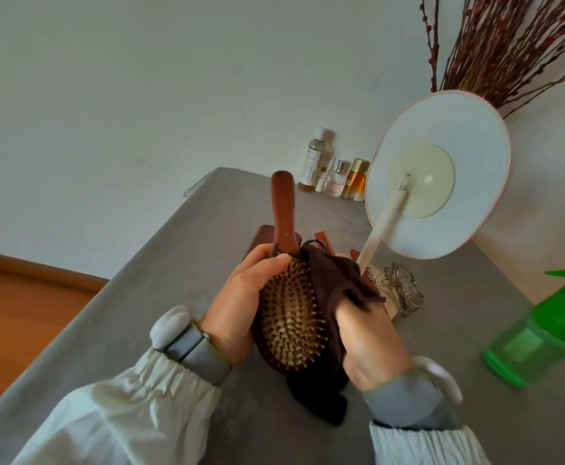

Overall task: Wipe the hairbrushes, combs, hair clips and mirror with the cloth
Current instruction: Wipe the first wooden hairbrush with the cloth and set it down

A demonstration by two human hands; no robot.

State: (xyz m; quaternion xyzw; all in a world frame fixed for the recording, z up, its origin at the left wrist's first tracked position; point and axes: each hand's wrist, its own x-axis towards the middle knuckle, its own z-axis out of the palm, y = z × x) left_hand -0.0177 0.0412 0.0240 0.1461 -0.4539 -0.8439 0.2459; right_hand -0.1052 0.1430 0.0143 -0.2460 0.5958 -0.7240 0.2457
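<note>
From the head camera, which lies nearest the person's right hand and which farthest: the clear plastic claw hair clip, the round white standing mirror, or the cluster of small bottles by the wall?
1. Clear plastic claw hair clip, just beyond the right hand.
2. Round white standing mirror, farther back, to the right.
3. Cluster of small bottles, by the wall.

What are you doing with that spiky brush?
A person is cleaning a wooden hairbrush. The left hand grips it, bristles up, and the right hand holds a brown cloth against its side. A clear hair clip and the round mirror wait on the grey table behind.
</note>
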